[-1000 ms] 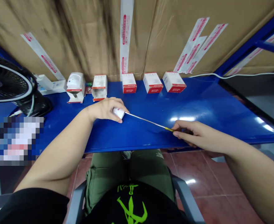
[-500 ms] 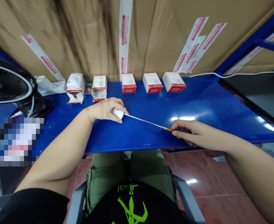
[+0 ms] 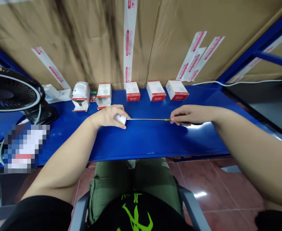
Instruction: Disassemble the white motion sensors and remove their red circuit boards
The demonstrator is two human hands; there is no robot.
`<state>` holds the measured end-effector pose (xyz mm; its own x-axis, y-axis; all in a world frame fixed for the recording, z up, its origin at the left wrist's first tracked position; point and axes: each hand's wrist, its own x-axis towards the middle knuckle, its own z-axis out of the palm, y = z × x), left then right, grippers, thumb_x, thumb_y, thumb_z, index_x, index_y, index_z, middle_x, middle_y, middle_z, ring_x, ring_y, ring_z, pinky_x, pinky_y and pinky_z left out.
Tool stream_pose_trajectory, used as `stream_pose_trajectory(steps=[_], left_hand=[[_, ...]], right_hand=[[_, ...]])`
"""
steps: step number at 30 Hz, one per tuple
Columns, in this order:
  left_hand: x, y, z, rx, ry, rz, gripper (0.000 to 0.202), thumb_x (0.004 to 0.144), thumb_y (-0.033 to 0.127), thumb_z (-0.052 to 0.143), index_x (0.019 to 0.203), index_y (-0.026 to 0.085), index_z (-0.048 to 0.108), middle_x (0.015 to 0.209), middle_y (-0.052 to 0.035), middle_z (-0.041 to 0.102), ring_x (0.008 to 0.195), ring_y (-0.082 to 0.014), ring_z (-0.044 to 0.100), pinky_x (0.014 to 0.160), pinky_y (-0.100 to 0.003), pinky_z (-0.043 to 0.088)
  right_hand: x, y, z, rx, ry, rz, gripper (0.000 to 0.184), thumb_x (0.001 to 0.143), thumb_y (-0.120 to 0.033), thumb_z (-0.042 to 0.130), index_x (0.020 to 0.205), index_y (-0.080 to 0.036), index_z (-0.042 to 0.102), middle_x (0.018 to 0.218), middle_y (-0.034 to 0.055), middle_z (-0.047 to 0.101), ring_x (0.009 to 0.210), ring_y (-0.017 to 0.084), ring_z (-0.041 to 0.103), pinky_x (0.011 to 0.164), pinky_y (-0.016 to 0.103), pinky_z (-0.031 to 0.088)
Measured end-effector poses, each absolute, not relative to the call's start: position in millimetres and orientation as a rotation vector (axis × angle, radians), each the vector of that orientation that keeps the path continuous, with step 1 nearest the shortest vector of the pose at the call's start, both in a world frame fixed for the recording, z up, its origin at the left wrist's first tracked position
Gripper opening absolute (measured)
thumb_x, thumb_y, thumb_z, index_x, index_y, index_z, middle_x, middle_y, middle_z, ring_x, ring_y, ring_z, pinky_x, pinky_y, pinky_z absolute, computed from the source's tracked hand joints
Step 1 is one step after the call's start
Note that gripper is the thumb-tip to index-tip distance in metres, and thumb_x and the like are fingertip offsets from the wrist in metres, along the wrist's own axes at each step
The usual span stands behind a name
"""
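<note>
Swinging the slim steel screwdriver level, our right grip now pinches its yellow-collared end farther back over the glossy blue steel bench, while our left grip stays curled shut around the small white plastic motion sensor at its tip

Workstation: blue steel shelf against stacked cardboard cartons

Cartons carry red-and-white tape — glossy red floor tiles lie below, a black desk fan stands left.

left hand cupped, palm down | right hand pinching, arm extended
</note>
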<state>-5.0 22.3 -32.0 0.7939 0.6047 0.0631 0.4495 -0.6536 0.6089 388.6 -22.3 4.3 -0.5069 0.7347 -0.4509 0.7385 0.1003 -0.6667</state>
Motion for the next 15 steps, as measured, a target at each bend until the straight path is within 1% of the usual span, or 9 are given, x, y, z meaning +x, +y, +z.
stream_pose_trajectory(steps=[4,7,9,12,15], left_hand=[[-9,24,-31,2.418,0.905,0.376,0.04,0.079,0.045,0.096,0.114,0.027,0.087,0.099,-0.0017,0.067,0.094,-0.0227,0.071,0.094,-0.038,0.057],[-12,26,-31,2.407,0.943,0.392,0.041,0.079,0.044,0.096,0.114,0.025,0.087,0.099,-0.0019,0.066,0.091,-0.0219,0.069,0.094,-0.038,0.057],[-13,27,-32,2.401,0.944,0.397,0.041,0.079,0.045,0.097,0.114,0.026,0.087,0.1,-0.0021,0.066,0.092,-0.0221,0.069,0.095,-0.039,0.058],[-13,29,-35,2.401,0.93,0.405,0.04,0.08,0.046,0.096,0.114,0.027,0.087,0.1,-0.002,0.066,0.093,-0.0223,0.068,0.096,-0.04,0.058],[-13,30,-37,2.417,0.917,0.418,0.04,0.082,0.047,0.094,0.115,0.026,0.086,0.099,-0.0022,0.065,0.093,-0.0226,0.068,0.096,-0.041,0.058]], right_hand=[[384,10,7,1.455,2.391,-1.299,0.044,0.09,-0.067,0.072,0.082,-0.024,0.073,0.075,0.0037,0.072,0.058,0.015,0.06,0.05,0.028,0.042],[380,25,6,1.467,2.416,-1.263,0.043,0.086,-0.067,0.075,0.082,-0.024,0.075,0.076,0.0037,0.073,0.06,0.016,0.06,0.057,0.031,0.047],[379,28,2,1.492,2.444,-1.255,0.046,0.082,-0.07,0.077,0.083,-0.024,0.075,0.077,0.004,0.073,0.065,0.018,0.063,0.063,0.033,0.05],[378,25,-5,1.514,2.511,-1.217,0.051,0.081,-0.074,0.075,0.085,-0.023,0.076,0.079,0.0044,0.074,0.072,0.02,0.065,0.067,0.034,0.05],[380,18,-9,1.543,2.615,-1.116,0.053,0.085,-0.076,0.072,0.088,-0.024,0.077,0.082,0.0049,0.076,0.075,0.021,0.064,0.069,0.034,0.048]])
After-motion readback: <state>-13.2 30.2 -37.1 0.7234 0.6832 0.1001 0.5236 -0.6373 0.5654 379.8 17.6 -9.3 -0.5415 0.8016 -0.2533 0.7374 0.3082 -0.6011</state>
